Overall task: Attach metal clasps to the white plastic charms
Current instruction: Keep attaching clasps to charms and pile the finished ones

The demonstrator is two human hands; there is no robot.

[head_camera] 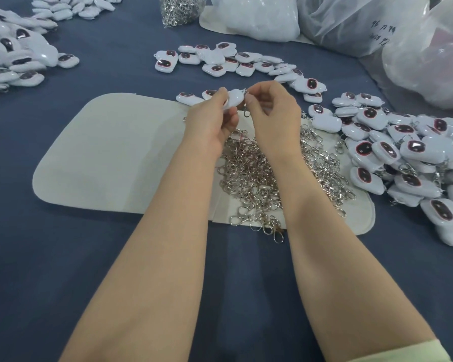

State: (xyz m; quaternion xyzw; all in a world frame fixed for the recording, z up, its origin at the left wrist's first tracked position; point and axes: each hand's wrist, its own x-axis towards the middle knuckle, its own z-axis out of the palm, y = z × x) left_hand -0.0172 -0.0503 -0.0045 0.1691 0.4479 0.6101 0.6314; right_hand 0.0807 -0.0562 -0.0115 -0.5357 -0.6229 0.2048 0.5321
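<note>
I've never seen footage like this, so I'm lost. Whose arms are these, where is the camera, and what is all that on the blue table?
No machine here: a person wears one camera on the head, looking down at their own bare arms. The left hand grips a white charm; the right hand pinches a metal clasp at its top edge. Below them loose clasps lie on a pale mat over the blue table. A heap of charms lies to the right, some with clasps on, and a row of charms beyond. Plastic bags sit at the back.
</note>
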